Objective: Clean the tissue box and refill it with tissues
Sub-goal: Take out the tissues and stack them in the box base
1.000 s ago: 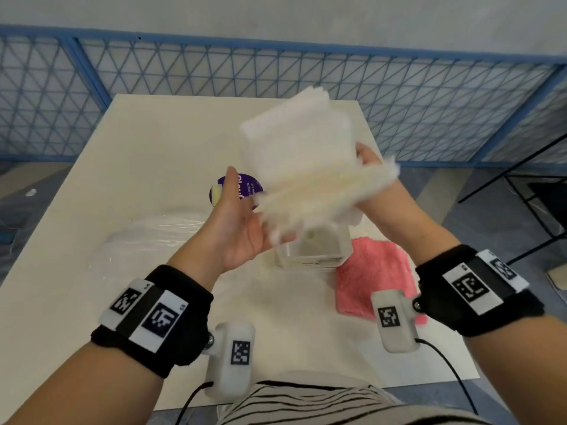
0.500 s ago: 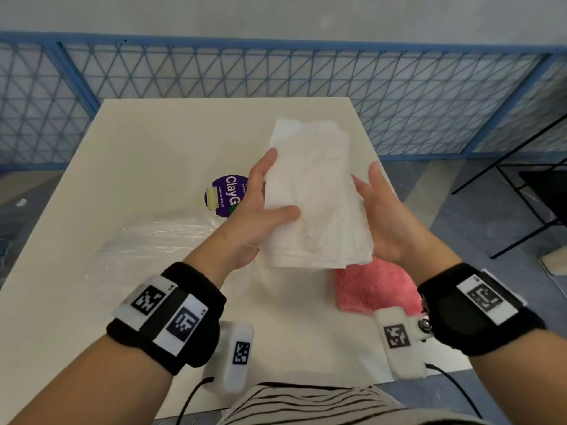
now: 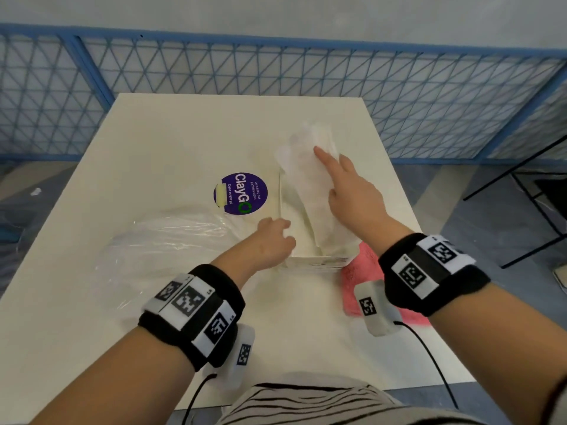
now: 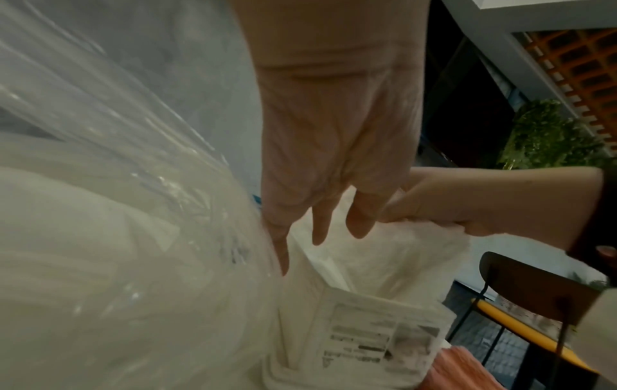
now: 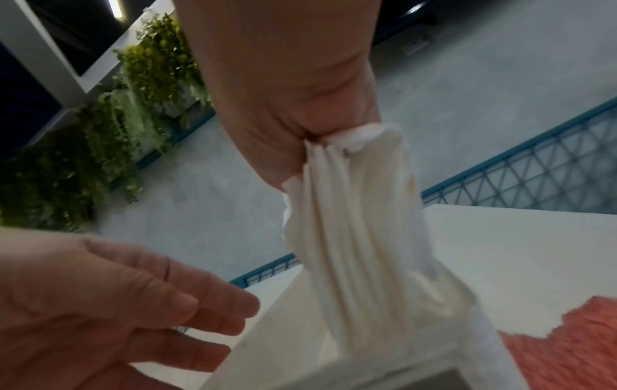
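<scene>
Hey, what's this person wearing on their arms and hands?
Both hands, left and right, are bare. Each wrist has a black band with white square-code tags, and a white camera pod hangs under it, trailing a black cable. No sleeves show.

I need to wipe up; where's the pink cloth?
In the head view, the pink cloth lies on the table, right of the tissue box.

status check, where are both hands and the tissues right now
Right hand grips tissue stack, feeding it into tissue box. Left hand open beside box. Plastic wrapper lies left, clear of box.
</scene>
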`<action>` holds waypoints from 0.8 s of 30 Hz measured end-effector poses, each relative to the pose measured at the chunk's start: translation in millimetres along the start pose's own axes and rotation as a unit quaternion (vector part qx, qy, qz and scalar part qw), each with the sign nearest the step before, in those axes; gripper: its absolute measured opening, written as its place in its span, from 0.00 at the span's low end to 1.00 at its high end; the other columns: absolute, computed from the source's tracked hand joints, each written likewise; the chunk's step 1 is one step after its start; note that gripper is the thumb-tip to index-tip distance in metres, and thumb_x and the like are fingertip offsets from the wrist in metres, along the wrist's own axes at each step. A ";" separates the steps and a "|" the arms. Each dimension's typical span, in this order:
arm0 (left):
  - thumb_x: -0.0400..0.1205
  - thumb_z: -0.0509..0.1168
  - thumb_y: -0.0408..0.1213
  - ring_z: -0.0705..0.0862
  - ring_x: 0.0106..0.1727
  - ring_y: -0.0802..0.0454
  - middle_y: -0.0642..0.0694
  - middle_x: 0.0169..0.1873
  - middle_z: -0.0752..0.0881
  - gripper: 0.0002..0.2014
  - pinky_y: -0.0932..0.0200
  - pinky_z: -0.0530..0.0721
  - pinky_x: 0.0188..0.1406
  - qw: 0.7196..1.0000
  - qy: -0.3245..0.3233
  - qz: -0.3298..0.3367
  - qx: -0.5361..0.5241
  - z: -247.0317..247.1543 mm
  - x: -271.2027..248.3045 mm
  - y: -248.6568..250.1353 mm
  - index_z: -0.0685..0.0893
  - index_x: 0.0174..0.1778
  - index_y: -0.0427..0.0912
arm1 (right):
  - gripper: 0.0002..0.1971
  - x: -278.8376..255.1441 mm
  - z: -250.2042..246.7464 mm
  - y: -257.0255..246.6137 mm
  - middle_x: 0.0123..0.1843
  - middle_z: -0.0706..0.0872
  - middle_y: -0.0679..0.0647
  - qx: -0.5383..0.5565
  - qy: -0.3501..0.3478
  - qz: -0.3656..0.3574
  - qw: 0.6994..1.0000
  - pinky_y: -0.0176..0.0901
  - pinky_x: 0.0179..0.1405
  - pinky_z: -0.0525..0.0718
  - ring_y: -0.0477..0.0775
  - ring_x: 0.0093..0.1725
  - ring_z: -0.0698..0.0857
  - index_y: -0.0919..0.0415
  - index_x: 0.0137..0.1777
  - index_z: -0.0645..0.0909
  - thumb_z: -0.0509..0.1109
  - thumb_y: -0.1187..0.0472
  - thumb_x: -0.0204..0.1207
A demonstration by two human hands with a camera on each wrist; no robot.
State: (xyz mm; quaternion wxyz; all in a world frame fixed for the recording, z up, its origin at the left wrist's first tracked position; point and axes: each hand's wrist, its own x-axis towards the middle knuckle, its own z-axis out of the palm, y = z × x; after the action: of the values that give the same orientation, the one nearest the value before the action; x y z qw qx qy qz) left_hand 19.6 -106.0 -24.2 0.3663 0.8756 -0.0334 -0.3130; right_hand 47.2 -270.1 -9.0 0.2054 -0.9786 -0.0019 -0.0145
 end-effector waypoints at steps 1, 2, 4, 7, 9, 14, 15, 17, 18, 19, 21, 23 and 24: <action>0.86 0.54 0.38 0.70 0.76 0.43 0.43 0.83 0.56 0.26 0.55 0.69 0.69 1.000 -0.008 -0.004 0.013 2.2 0.8 -0.5 0.60 0.82 0.44 | 0.41 -0.3 3.4 -2.6 0.84 0.56 0.53 -0.034 -0.008 0.000 0.999 0.46 0.40 0.75 0.64 0.55 0.83 0.38 0.82 0.48 0.55 0.73 0.77; 0.86 0.54 0.38 0.71 0.75 0.43 0.42 0.82 0.58 0.26 0.55 0.69 0.69 1.000 -0.016 -0.006 0.022 4.4 1.3 -0.5 0.60 0.82 0.45 | 0.41 -0.2 6.5 -5.1 0.85 0.55 0.52 -0.049 -0.021 0.008 0.999 0.46 0.39 0.74 0.65 0.53 0.83 0.39 0.83 0.47 0.54 0.74 0.77; 0.86 0.54 0.38 0.69 0.77 0.43 0.40 0.81 0.60 0.27 0.53 0.69 0.73 0.999 -0.035 -0.010 0.032 9.1 2.3 -0.4 0.59 0.83 0.46 | 0.41 3.0 12.2 -7.0 0.85 0.54 0.54 -0.042 -0.046 0.039 0.997 0.46 0.40 0.74 0.65 0.54 0.83 0.41 0.83 0.45 0.54 0.75 0.77; 0.86 0.54 0.37 0.67 0.78 0.42 0.43 0.82 0.58 0.25 0.52 0.69 0.74 0.997 -0.043 -0.018 0.055 14.4 3.2 -0.1 0.61 0.81 0.42 | 0.39 12.4 22.4 -3.5 0.81 0.59 0.60 0.054 -0.073 0.069 0.993 0.47 0.49 0.77 0.66 0.60 0.81 0.44 0.84 0.45 0.54 0.74 0.78; 0.86 0.53 0.36 0.69 0.75 0.41 0.43 0.81 0.58 0.23 0.52 0.70 0.71 0.996 -0.040 -0.024 0.073 15.7 4.2 -0.6 0.64 0.79 0.36 | 0.38 15.7 26.7 -0.5 0.77 0.64 0.62 0.129 -0.082 0.091 0.984 0.48 0.59 0.76 0.65 0.65 0.77 0.46 0.84 0.45 0.54 0.73 0.79; 0.87 0.54 0.38 0.60 0.82 0.46 0.47 0.84 0.46 0.29 0.58 0.63 0.74 0.996 -0.040 -0.023 0.072 15.3 2.0 -2.7 0.53 0.83 0.38 | 0.38 12.7 33.9 7.0 0.77 0.64 0.62 0.182 -0.075 0.131 0.972 0.44 0.59 0.72 0.64 0.68 0.75 0.48 0.84 0.46 0.53 0.74 0.79; 0.87 0.54 0.38 0.60 0.82 0.46 0.47 0.84 0.46 0.28 0.58 0.63 0.74 0.996 -0.040 -0.022 0.072 15.4 1.7 -2.6 0.54 0.83 0.38 | 0.38 12.2 34.7 7.3 0.78 0.63 0.61 0.201 -0.076 0.127 0.968 0.41 0.61 0.70 0.62 0.71 0.73 0.49 0.84 0.47 0.54 0.74 0.79; 0.86 0.54 0.36 0.65 0.79 0.45 0.46 0.84 0.49 0.26 0.58 0.66 0.71 0.997 -0.041 -0.020 0.069 15.2 0.5 -2.0 0.58 0.81 0.36 | 0.38 11.7 34.4 8.5 0.82 0.59 0.56 0.251 -0.085 0.108 0.958 0.31 0.63 0.65 0.56 0.77 0.67 0.51 0.85 0.47 0.56 0.74 0.79; 0.86 0.54 0.36 0.66 0.78 0.45 0.46 0.83 0.51 0.26 0.58 0.68 0.70 0.997 -0.042 -0.019 0.068 15.0 -0.2 -1.9 0.60 0.80 0.36 | 0.38 11.6 34.1 9.7 0.83 0.57 0.53 0.275 -0.096 0.096 0.952 0.25 0.61 0.66 0.53 0.77 0.68 0.50 0.85 0.47 0.57 0.74 0.79; 0.86 0.54 0.35 0.67 0.77 0.44 0.45 0.83 0.51 0.25 0.58 0.68 0.69 0.997 -0.043 -0.019 0.067 14.7 -1.1 -1.9 0.60 0.80 0.36 | 0.38 11.1 33.5 11.4 0.83 0.58 0.50 0.294 -0.112 0.087 0.945 0.21 0.54 0.71 0.51 0.71 0.73 0.49 0.85 0.46 0.58 0.72 0.80; 0.86 0.54 0.35 0.67 0.77 0.44 0.45 0.83 0.52 0.25 0.58 0.68 0.69 0.997 -0.046 -0.020 0.066 14.0 -2.6 -2.3 0.60 0.80 0.36 | 0.38 10.3 34.7 16.3 0.77 0.65 0.49 0.307 -0.143 0.093 0.936 0.19 0.38 0.77 0.44 0.53 0.81 0.46 0.84 0.44 0.59 0.69 0.81; 0.86 0.54 0.35 0.68 0.76 0.44 0.46 0.82 0.54 0.24 0.58 0.68 0.69 0.997 -0.048 -0.019 0.066 13.7 -3.8 -2.9 0.61 0.79 0.35 | 0.38 12.8 39.2 21.3 0.75 0.68 0.54 0.273 -0.170 0.129 0.938 0.24 0.46 0.79 0.48 0.56 0.81 0.48 0.85 0.42 0.59 0.68 0.82; 0.86 0.54 0.35 0.68 0.76 0.45 0.46 0.82 0.54 0.24 0.58 0.67 0.69 0.996 -0.049 -0.018 0.066 13.7 -4.3 -3.1 0.62 0.79 0.36 | 0.38 14.7 41.4 22.0 0.79 0.64 0.57 0.234 -0.186 0.151 0.942 0.31 0.58 0.77 0.56 0.67 0.78 0.51 0.85 0.40 0.58 0.68 0.82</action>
State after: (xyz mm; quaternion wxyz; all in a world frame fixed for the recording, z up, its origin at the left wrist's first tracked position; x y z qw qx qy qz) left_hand 7.8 -111.0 -31.4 0.3000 0.8819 -0.0563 -0.3592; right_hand 63.2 -273.5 -55.2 0.4243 -0.8769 0.1043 0.2002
